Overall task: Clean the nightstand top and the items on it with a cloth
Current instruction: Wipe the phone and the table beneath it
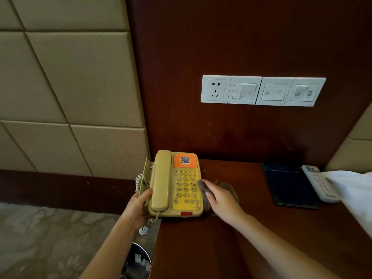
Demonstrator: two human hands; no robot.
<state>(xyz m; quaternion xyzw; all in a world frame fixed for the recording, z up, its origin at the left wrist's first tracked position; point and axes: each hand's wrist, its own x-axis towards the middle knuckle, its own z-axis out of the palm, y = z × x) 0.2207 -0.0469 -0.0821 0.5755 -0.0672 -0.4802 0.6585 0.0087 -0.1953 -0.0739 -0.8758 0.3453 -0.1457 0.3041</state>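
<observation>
At the desk's (221, 248) left edge, left hand (138, 206) grips the phone (175, 186); right hand (223, 200) presses the cloth (207, 198) against its side; remote (320, 184) and folder (289, 186) probably still need wiping.

Hotel guest room, bedside corner. Dark wood nightstand (251, 238) as landmark: padded beige headboard panels (70, 77) to its left, white socket-and-switch plate (262, 91) on wood wall above, corded phone (175, 184) with QR sticker and TV remote (320, 183) on top, patterned carpet (50, 238) below left.
</observation>
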